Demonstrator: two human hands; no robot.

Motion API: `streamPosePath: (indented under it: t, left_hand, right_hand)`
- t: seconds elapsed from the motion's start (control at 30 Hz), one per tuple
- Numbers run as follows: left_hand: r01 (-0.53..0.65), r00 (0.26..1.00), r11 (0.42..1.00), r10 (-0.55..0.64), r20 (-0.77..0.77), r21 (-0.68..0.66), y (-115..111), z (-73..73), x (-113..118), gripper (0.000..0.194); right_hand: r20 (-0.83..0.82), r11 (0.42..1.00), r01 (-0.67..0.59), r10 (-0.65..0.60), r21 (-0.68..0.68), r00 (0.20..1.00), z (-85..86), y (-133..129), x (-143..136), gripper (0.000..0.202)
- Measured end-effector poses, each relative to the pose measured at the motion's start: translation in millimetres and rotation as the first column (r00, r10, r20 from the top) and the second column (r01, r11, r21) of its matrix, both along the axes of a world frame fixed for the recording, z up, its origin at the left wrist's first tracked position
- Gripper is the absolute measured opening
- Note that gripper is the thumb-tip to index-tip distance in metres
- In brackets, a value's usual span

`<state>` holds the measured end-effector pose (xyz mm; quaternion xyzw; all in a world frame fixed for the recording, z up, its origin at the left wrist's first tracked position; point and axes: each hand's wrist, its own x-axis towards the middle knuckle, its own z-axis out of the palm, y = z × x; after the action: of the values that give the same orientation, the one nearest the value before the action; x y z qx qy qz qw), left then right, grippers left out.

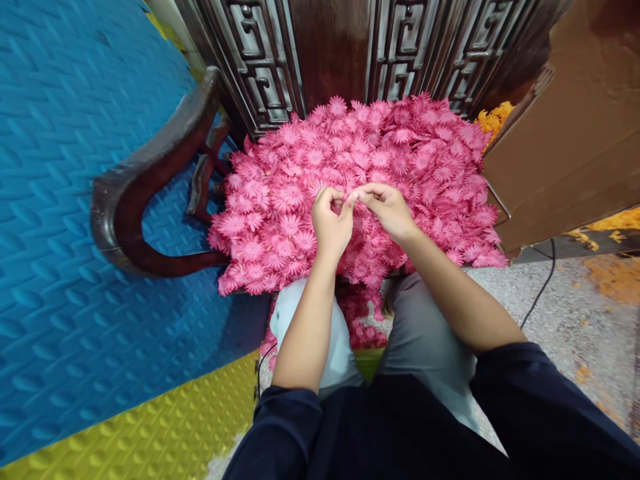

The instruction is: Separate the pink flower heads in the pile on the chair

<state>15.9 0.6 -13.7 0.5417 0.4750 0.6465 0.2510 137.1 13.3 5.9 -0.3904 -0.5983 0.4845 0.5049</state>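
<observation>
A wide heap of pink artificial flowers [293, 197] with thin pointed petals spreads in front of me. Over its middle, my left hand [333, 217] is closed, thumb and forefinger pinched together. My right hand [387, 208] meets it from the right, also in a pinch, so the fingertips of both hands touch or nearly touch. A small bit of pink shows between the fingertips and looks like part of a flower; the fingers cover most of it. Loose flowers lie just beneath both hands.
Behind the heap stands a dark carved wooden panel [330, 53]. A curved wooden armrest [135, 173] rises at the left, over blue matting [60, 220]. To the right is a brown cardboard box [575, 133] with orange pieces [495, 120] beside it. More pink flowers lie below, between my knees.
</observation>
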Motion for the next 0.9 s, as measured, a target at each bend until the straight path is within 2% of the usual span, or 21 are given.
streamPosePath:
  t: [0.13, 0.27, 0.43, 0.63, 0.73, 0.9]
  left_hand:
    - [-0.018, 0.999, 0.999, 0.020, 0.035, -0.037, 0, 0.9, 1, 0.043]
    - [-0.032, 0.996, 0.997, 0.039, 0.083, -0.074, 0, 2.2, 2, 0.051]
    - [0.094, 0.994, 0.988, -0.086, 0.070, -0.123, -1, 5.3, 1, 0.045]
    - [0.228, 0.973, 0.972, -0.229, -0.027, -0.052, -4, 9.0, -1, 0.016]
    - [0.255, 0.967, 0.966, -0.256, -0.018, -0.045, -4, 9.1, -1, 0.007]
    - [0.248, 0.969, 0.968, -0.248, -0.005, -0.046, -6, 10.2, -1, 0.007]
  right_hand:
    - [0.226, 0.973, 0.138, -0.178, 0.184, 0.958, 0.6, -2, -2, 0.026]
    - [0.306, 0.941, 0.185, -0.272, 0.284, 0.912, 1.4, -6, -6, 0.015]
    - [0.255, 0.931, 0.249, -0.318, 0.267, 0.913, -2.2, -5, -4, 0.013]
    - [0.125, 0.923, 0.321, -0.352, 0.214, 0.928, -8.6, 6, 5, 0.013]
    - [0.124, 0.923, 0.323, -0.353, 0.210, 0.927, -9.2, 7, 5, 0.012]
    - [0.171, 0.915, 0.339, -0.378, 0.216, 0.910, -6.1, 3, 3, 0.013]
